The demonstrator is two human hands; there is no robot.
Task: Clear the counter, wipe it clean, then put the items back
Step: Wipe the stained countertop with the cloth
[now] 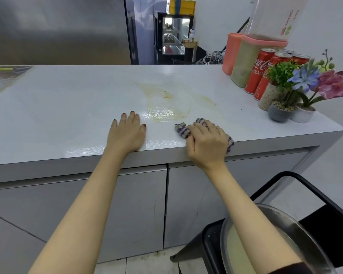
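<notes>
A white counter [67, 107] stretches across the view, with a yellowish smeared stain [162, 113] near its middle. My left hand [127, 133] rests flat on the counter, fingers straight, just left of the stain. My right hand [206, 143] grips a bunched blue-and-white striped cloth [181, 130] at the counter's front edge, right of the stain. Pushed to the counter's right end are red cola cans [259, 72], pink-lidded containers [244, 62] and small pots of artificial flowers [297, 95].
A black chair [309, 194] stands at the lower right with a metal bowl [297, 234] on its seat, under my right forearm. Grey cabinet doors [137, 204] sit below the counter. A steel fridge [57, 30] rises behind. A laminated sheet [2, 78] lies at the far left.
</notes>
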